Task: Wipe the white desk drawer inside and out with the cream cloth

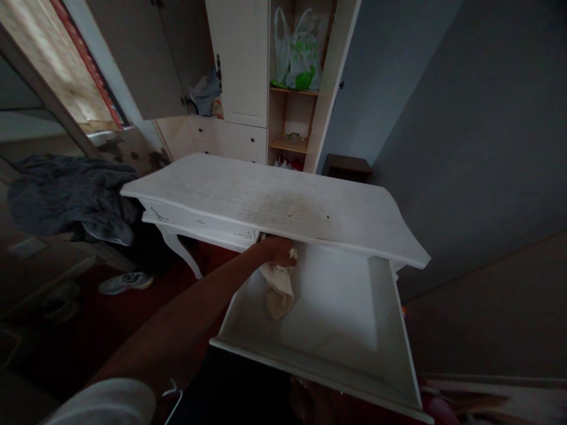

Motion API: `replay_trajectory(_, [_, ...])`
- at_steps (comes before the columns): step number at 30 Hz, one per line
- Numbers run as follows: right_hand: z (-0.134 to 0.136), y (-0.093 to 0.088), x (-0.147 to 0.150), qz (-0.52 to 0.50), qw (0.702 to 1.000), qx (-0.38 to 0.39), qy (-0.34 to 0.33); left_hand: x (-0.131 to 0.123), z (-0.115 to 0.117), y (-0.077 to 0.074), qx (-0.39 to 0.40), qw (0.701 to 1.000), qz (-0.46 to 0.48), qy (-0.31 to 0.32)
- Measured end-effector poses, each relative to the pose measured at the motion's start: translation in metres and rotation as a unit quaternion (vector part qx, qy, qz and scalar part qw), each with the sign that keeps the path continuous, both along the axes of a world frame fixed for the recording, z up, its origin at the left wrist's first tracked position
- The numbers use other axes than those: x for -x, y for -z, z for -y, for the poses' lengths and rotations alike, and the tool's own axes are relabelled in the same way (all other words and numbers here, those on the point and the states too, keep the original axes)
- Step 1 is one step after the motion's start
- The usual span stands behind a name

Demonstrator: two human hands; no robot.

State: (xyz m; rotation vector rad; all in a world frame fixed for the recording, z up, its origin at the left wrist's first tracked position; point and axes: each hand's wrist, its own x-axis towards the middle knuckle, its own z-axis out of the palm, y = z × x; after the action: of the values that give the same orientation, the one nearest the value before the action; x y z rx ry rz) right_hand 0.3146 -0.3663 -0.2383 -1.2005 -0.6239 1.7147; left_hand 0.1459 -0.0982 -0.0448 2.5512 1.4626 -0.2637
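Observation:
A white desk [212, 189] stands before me with its wide drawer [336, 295] pulled out. Reaching in from the left, my left hand [281, 251] is at the drawer's back left corner, just below the desktop edge. Its fingers are closed round a cream cloth [279, 289], whose loose end hangs onto the drawer bottom. Below the drawer's front panel, my right hand [312, 398] shows only dimly. Shadow hides its fingers, so whether it grips the drawer is unclear.
Grey smudges mark the desktop. Dark clothing [75, 195] is heaped at the left, above a shoe [126, 283] on the red floor. Behind the desk, a white wardrobe [241, 65] has open doors and a shelved plastic bag [303, 59]. A blue-grey wall [478, 147] bounds the right.

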Motion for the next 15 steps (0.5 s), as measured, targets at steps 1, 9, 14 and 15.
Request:
replay_trajectory(1, [-0.001,0.003,0.001,-0.004,1.000,0.005,-0.004,0.002,0.001,0.001,-0.007,1.000,0.002,-0.001])
replay_trajectory(9, [-0.001,-0.016,0.006,0.009,0.999,-0.022,0.045,0.008,0.004,0.011,-0.038,0.999,0.036,0.015])
replay_trajectory(14, [-0.004,-0.029,0.002,0.009,0.999,-0.029,0.029,-0.015,0.016,0.024,-0.068,0.991,0.055,0.097])
replay_trajectory(15, [-0.005,-0.030,0.002,0.011,0.999,-0.025,0.029,-0.024,0.019,0.026,-0.073,0.989,0.066,0.114])
